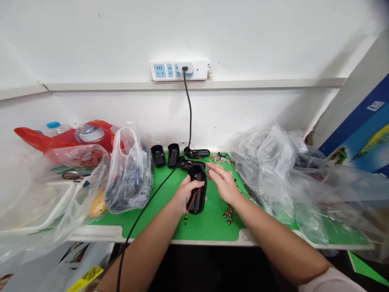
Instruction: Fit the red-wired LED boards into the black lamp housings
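My left hand (184,194) is wrapped round a black plastic housing (197,199), its thumb lying across the front. Red and black wires trail from the housing, and a small part dangles at its lower left. Just to the right, my right hand (223,182) has its fingers stretched out near the top of the housing; I see nothing held in it. Behind them, similar black housings (158,156) stand or lie on the green mat (164,219). Small circuit boards with wires (228,214) lie below my right wrist, and more little wired parts (220,158) are scattered at the back right.
A black cable (152,197) runs from the wall power strip (158,71) down across the mat. Filled plastic bags (127,178) and a red bag (68,140) crowd the left. Clear plastic bags (276,170) heap at the right beside a blue printed box (364,134).
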`<state>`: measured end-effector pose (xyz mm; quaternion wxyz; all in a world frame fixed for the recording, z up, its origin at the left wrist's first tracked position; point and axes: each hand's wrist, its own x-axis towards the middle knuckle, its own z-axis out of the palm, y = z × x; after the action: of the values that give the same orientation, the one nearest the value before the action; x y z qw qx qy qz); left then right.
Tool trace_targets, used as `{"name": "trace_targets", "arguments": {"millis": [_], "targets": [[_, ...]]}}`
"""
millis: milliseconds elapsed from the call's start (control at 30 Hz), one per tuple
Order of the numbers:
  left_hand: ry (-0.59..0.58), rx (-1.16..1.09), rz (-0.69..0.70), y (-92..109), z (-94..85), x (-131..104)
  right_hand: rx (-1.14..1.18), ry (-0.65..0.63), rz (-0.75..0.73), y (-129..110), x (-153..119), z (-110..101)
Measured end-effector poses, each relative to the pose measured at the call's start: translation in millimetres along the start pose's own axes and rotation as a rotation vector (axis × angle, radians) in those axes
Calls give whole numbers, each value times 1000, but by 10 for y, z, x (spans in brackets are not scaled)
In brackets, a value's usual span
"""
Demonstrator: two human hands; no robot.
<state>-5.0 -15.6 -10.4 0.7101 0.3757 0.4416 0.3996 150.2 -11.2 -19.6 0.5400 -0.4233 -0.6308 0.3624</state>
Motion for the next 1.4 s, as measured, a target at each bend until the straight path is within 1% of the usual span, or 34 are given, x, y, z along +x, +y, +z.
{"name": "trace_targets", "arguments": {"millis": [33,100,167,233,267,300,400,433,467,500,600,667,833,933,967,1100,1167,1233,1300,1333,1400], "targets": [[-61,5,-33,1,11,-12,105,-36,48,27,33,-50],[-161,9,-77,-14,28,-25,276,-171,137,66,71,-131],[-208,32,-110,-43,32,-22,370,-295,197,73,80,-184],[-215,80,-90,-75,23,-7,378,-344,208,51,75,-215],[-216,114,-46,-90,13,4,355,-342,197,36,72,-221],[-220,156,28,-103,1,18,319,-329,182,21,69,-222],[-243,344,341,-126,-45,65,212,-263,131,-2,62,-186],[-249,422,427,-128,-60,77,187,-233,120,0,58,-165],[-251,496,487,-127,-74,86,163,-198,111,6,53,-142],[-247,558,518,-126,-83,89,137,-162,104,14,46,-120],[-211,681,537,-130,-83,74,46,-85,67,39,24,-76],[-170,740,560,-147,-61,54,9,-70,41,51,17,-73],[-32,857,622,-206,-23,35,30,-120,46,66,22,-91],[45,924,662,-208,-39,56,43,-141,11,62,18,-79],[55,941,684,-204,-50,65,44,-144,-7,57,15,-74],[32,1010,757,-201,-107,100,81,-168,-68,53,28,-79],[47,1096,758,-208,-132,111,156,-173,-43,85,65,-102],[76,1198,758,-200,-141,99,279,-136,18,147,121,-132],[88,1289,794,-153,-129,37,357,-64,60,226,181,-165],[68,1330,820,-111,-124,-23,337,-27,56,265,206,-181],[-6,1417,867,4,-147,-211,165,23,-13,329,238,-204]]}}
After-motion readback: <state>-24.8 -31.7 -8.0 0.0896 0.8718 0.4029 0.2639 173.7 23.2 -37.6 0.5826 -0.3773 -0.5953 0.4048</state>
